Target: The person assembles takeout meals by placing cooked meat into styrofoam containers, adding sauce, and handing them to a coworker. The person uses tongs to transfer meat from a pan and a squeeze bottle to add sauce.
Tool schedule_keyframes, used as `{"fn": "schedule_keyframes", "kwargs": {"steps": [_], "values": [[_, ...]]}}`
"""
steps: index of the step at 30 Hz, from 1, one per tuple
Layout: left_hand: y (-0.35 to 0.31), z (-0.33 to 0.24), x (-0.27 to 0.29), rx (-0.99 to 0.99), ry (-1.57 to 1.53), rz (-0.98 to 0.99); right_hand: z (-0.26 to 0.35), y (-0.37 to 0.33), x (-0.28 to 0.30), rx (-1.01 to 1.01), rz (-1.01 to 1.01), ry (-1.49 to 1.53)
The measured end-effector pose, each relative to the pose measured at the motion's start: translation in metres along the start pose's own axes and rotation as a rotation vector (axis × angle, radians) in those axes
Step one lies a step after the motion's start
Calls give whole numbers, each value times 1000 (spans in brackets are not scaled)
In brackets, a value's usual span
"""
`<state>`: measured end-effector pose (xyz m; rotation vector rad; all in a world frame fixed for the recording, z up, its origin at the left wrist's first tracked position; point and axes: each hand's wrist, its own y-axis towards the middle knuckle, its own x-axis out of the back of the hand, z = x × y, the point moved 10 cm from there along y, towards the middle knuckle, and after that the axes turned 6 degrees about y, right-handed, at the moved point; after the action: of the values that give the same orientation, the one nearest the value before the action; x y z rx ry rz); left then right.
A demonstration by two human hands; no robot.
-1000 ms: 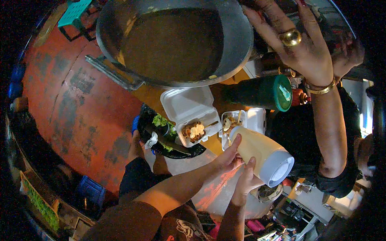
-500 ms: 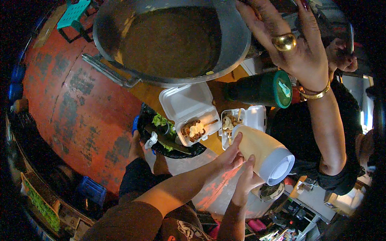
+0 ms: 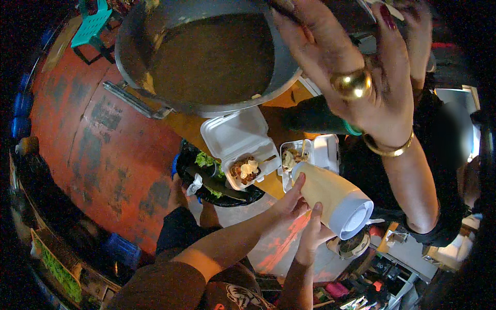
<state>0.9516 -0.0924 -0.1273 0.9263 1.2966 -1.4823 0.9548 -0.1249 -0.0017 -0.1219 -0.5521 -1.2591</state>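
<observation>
The person is gripping a pale yellow squeeze bottle (image 3: 330,199) with both hands, tipping it so its nozzle is pointing down and away into the smaller of two white foam boxes (image 3: 310,155) on the worktop (image 3: 186,126). The left hand (image 3: 290,202) is wrapping around the bottle's upper side, its fingers (image 3: 298,182) curling closed near the nozzle end, while the right hand (image 3: 314,232) is cupping the bottle from below, fingers pressing shut against its body just ahead of the white ribbed base (image 3: 355,219). That smaller box is holding food with a pale sauce on it, and the bottle's tip is hovering just over its contents; whether it is touching them, I cannot tell. Just beside it, to the left, the larger foam box (image 3: 235,139) is lying with its lid open, browned food and a dab of cream-coloured sauce sitting in its lower half. A dark tray (image 3: 227,191) with green leaves is lying near that box, toward the person. A big metal pot (image 3: 206,57) of brown liquid is standing farther back on the worktop. Another person's hand (image 3: 356,77), wearing a gold ring and a gold bangle, is reaching across above the pot, well apart from the bottle.
</observation>
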Motion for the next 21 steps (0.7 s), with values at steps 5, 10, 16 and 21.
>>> {"fn": "schedule_keyframes", "kwargs": {"steps": [5,10,16,21], "values": [[-2,12,4,89,76,355,5,-7,-1,74,76,-62],[9,-2,31,-121,234,-76,10,-13,-5,23,88,-34],[3,0,17,-35,133,-71,29,-13,-2,-54,92,-41],[3,28,1,132,170,-77,-11,-28,42,-45,-77,93]]}}
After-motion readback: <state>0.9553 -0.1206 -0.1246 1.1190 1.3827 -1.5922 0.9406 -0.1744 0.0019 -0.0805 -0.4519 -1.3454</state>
